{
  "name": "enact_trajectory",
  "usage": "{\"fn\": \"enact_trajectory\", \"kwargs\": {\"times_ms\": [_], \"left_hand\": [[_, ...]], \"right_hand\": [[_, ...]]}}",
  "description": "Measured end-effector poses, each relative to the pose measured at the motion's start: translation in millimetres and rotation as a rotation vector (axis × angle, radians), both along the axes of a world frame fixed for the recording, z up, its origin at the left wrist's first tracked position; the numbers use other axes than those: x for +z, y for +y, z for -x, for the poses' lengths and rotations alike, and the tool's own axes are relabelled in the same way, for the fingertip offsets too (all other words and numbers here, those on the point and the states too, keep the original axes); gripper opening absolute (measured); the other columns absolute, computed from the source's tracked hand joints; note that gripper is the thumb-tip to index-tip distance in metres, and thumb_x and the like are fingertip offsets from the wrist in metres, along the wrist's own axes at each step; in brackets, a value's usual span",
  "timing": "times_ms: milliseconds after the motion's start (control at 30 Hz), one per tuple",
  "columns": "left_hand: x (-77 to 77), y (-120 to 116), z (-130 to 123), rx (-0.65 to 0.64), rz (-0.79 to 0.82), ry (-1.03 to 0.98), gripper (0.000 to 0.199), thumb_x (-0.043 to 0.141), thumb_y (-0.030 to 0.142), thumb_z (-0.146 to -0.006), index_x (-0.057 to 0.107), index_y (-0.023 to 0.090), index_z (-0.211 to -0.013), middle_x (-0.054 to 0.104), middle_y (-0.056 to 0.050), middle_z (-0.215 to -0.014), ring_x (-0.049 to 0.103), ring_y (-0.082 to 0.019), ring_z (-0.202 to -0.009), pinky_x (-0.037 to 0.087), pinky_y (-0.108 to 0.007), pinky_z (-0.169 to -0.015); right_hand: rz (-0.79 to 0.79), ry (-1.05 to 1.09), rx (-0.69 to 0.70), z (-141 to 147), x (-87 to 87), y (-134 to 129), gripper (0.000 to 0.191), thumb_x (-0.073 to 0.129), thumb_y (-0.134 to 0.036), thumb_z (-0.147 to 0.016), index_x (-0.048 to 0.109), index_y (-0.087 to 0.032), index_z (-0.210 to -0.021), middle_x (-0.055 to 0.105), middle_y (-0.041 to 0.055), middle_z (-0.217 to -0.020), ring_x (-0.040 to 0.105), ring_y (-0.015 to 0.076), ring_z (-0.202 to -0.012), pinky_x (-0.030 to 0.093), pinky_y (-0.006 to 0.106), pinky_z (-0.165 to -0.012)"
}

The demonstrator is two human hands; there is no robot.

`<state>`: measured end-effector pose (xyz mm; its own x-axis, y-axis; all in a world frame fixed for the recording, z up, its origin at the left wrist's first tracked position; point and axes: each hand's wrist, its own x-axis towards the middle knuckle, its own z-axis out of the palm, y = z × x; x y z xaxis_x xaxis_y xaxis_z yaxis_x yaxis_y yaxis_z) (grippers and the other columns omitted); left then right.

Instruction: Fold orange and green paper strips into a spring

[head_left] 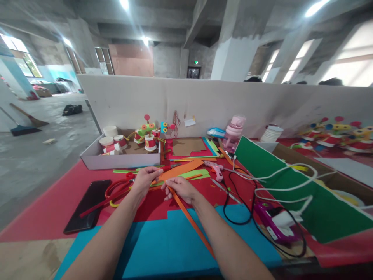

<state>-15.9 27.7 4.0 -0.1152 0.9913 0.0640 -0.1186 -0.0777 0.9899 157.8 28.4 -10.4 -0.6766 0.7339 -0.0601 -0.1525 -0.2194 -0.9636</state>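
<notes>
Over the middle of the table, my right hand (180,188) is closed in a pinch on a long orange paper strip (189,217), which trails down toward me past my right forearm. My left hand (145,181) is beside it, thumb and fingertips pressed together. A small orange bit shows at those fingertips; whether it belongs to the same strip I cannot tell. Just beyond both hands lie a wide orange paper piece (186,168) and light green paper strips (201,173). Red-handled scissors (113,188) rest left of my left hand, partly under a red strip.
A black phone (87,208) lies at left, behind it a white box (122,161) of paper cups and cup figures. To the right are a pink glue gun (215,170), a craft knife (225,190), looping cables, a purple power strip (275,223) and a green panel (279,186). Blue sheet (163,249) in front.
</notes>
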Motion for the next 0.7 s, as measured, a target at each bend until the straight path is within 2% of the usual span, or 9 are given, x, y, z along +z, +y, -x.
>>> {"fn": "enact_trajectory", "kwargs": {"times_ms": [100, 200, 267, 400, 467, 533, 700], "left_hand": [[0.5, 1.4, 2.0, 0.059, -0.031, -0.033, 0.035, 0.083, 0.043, -0.060, 0.066, 0.013, -0.059, 0.054, 0.002, -0.048, 0.044, -0.008, -0.047, 0.033, -0.022, -0.050], [1.5, 1.3, 2.6, 0.095, -0.049, -0.115, 0.037, 0.079, 0.047, -0.065, 0.068, 0.012, -0.067, 0.056, 0.001, -0.054, 0.047, -0.008, -0.050, 0.036, -0.022, -0.052], [1.8, -0.3, 0.9, 0.034, -0.022, -0.113, 0.038, 0.079, 0.048, -0.066, 0.068, 0.012, -0.071, 0.058, 0.001, -0.058, 0.048, -0.008, -0.051, 0.037, -0.022, -0.053], [0.0, -6.2, -7.0, -0.192, 0.021, 0.005, 0.032, 0.083, 0.039, -0.061, 0.065, 0.013, -0.068, 0.059, 0.002, -0.058, 0.048, -0.008, -0.052, 0.036, -0.021, -0.052], [-1.4, -7.8, -10.0, -0.232, 0.010, 0.027, 0.029, 0.082, 0.037, -0.062, 0.066, 0.013, -0.067, 0.059, 0.002, -0.056, 0.048, -0.008, -0.052, 0.037, -0.022, -0.053], [-2.5, -7.4, -10.4, -0.203, 0.001, 0.046, 0.029, 0.081, 0.037, -0.063, 0.066, 0.013, -0.064, 0.057, 0.001, -0.053, 0.048, -0.009, -0.050, 0.036, -0.022, -0.053], [-3.0, -1.4, -4.0, 0.007, -0.029, 0.040, 0.032, 0.084, 0.039, -0.058, 0.064, 0.014, -0.057, 0.053, 0.003, -0.048, 0.042, -0.007, -0.046, 0.032, -0.022, -0.049]], "right_hand": [[0.002, 0.010, 0.027, -0.8, -0.3, 0.7, 0.047, 0.071, -0.057, -0.074, 0.067, -0.011, -0.078, 0.062, -0.0013, -0.058, 0.056, 0.0087, -0.046, 0.057, 0.034, -0.066], [0.002, 0.013, 0.006, -1.3, -0.2, 1.6, 0.046, 0.070, -0.056, -0.076, 0.067, -0.011, -0.081, 0.063, -0.0006, -0.060, 0.059, 0.0101, -0.048, 0.056, 0.032, -0.065], [0.001, 0.010, -0.035, -0.7, 0.0, 2.0, 0.042, 0.068, -0.053, -0.079, 0.067, -0.011, -0.083, 0.064, -0.0005, -0.061, 0.062, 0.0113, -0.050, 0.055, 0.030, -0.064], [-0.004, -0.036, -0.100, 2.6, -1.2, 2.2, 0.034, 0.063, -0.047, -0.084, 0.065, -0.013, -0.083, 0.065, -0.0001, -0.061, 0.065, 0.0127, -0.051, 0.051, 0.025, -0.059], [-0.010, -0.063, -0.096, 3.9, -2.6, 2.2, 0.034, 0.062, -0.047, -0.084, 0.063, -0.013, -0.082, 0.066, 0.0002, -0.061, 0.066, 0.0134, -0.051, 0.049, 0.023, -0.056], [-0.019, -0.067, -0.073, 3.8, -3.6, 2.2, 0.037, 0.063, -0.050, -0.083, 0.063, -0.013, -0.080, 0.066, 0.0003, -0.061, 0.066, 0.0137, -0.051, 0.049, 0.023, -0.055], [-0.038, -0.034, 0.035, -0.6, -1.6, 1.7, 0.046, 0.066, -0.056, -0.079, 0.067, -0.010, -0.082, 0.065, 0.0009, -0.062, 0.064, 0.0128, -0.051, 0.052, 0.028, -0.061]]}}
